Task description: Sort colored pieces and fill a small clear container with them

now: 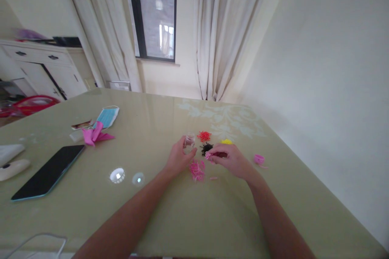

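Observation:
My left hand [179,156] is closed around a small clear jar [190,141], which stands upright on the table. Pinched in the fingers of my right hand [229,158] are some small pink pieces [208,155], just right of the jar. A loose pile of pink pieces [197,170] lies below the jar, and one single pink piece [213,178] is apart from it. Behind my right fingers sits a pile of black pieces [206,147]. Farther back is a red-orange pile [204,136]. A yellow pile [226,141] is partly hidden by my right hand.
A pink ring-like roll [259,159] lies right of my right hand. To the left are a dark tablet-like device [50,172], a pink folded paper shape [96,134] and a blue face mask [107,117]. A white cable [42,235] crosses the near left corner.

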`<state>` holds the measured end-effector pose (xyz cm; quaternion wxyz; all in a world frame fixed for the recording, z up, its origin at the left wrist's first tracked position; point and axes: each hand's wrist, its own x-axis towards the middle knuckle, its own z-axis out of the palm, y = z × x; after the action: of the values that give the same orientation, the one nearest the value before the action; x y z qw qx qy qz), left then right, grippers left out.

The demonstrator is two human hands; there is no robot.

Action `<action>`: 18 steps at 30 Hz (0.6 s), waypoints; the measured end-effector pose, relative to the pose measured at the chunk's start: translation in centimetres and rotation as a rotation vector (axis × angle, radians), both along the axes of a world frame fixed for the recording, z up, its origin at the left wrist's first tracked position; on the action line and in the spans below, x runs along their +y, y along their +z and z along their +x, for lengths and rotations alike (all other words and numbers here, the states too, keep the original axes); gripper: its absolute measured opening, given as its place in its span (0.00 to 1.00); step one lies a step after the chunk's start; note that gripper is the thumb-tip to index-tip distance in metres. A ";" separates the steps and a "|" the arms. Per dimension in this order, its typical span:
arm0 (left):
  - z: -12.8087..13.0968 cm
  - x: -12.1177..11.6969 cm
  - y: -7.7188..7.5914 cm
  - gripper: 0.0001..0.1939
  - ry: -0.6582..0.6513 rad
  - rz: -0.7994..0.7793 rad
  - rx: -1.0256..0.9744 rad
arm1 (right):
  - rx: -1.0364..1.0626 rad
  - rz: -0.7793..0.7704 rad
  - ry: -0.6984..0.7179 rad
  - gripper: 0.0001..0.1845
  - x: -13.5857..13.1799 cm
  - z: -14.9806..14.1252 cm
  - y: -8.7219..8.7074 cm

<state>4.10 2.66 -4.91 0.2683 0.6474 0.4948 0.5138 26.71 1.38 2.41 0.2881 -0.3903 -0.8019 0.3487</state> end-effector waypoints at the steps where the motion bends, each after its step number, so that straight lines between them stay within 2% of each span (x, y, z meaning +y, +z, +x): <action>1: 0.0 0.0 0.0 0.09 -0.002 0.002 0.007 | 0.003 0.019 -0.011 0.10 0.2 -0.1 0.6; 4: 0.0 0.1 0.0 0.09 0.004 0.008 0.033 | -0.086 0.158 -0.039 0.09 1.1 -1.1 3.3; 6: 0.0 0.2 -0.1 0.09 0.003 0.018 0.041 | -0.223 0.281 -0.052 0.07 1.9 -2.4 5.5; 10: 0.0 0.3 -0.6 0.09 0.001 0.038 0.037 | -0.538 0.456 0.009 0.10 3.7 -5.8 9.3; 14: 0.1 0.4 -0.9 0.09 0.019 0.044 0.053 | -0.906 0.517 0.107 0.09 4.6 -8.8 11.0; 18: 0.2 0.4 -0.8 0.08 0.040 0.044 0.076 | -1.059 0.541 0.161 0.10 4.4 -10.6 11.4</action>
<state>4.32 3.06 -5.73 0.2246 0.6622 0.5062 0.5047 16.13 5.77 13.86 -0.0891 -0.3618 -0.9237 -0.0889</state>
